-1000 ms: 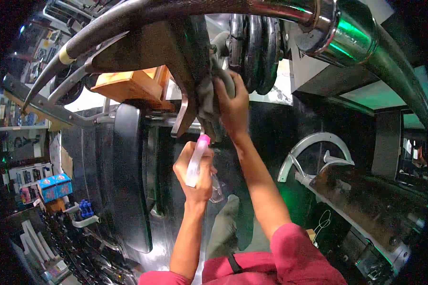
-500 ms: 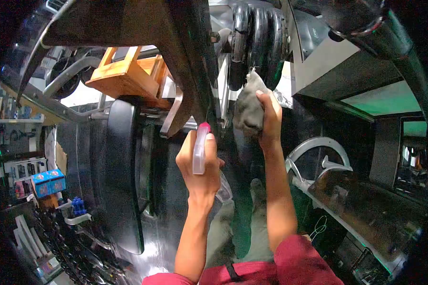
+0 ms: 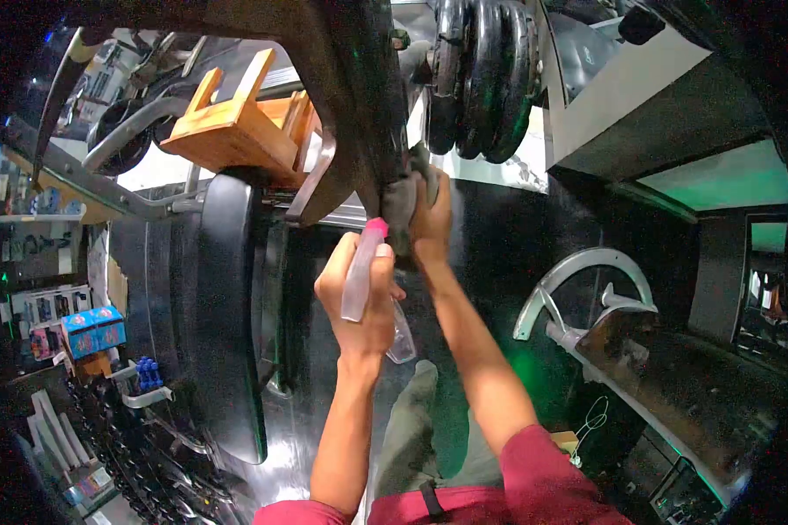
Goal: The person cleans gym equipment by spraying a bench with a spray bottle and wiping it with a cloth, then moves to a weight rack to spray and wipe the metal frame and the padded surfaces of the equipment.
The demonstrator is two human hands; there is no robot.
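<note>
My left hand (image 3: 359,293) is wrapped round a clear spray bottle (image 3: 400,337) with a translucent trigger head and a pink nozzle (image 3: 376,227). In my right hand (image 3: 432,223) is a grey cloth (image 3: 400,206), held against the dark metal frame (image 3: 350,96) of a gym machine, just above and right of the pink nozzle. Black weight plates (image 3: 481,83) hang beyond the cloth.
A black padded bench (image 3: 226,315) stands at the left, below a wooden stool (image 3: 236,131). Farther left are a blue box (image 3: 94,332) and dumbbells (image 3: 149,374). A curved grey metal frame (image 3: 587,261) stands at the right.
My right hand has moved left with the cloth, from in front of the weight plates to the dark frame. My left hand and the bottle have shifted slightly left.
</note>
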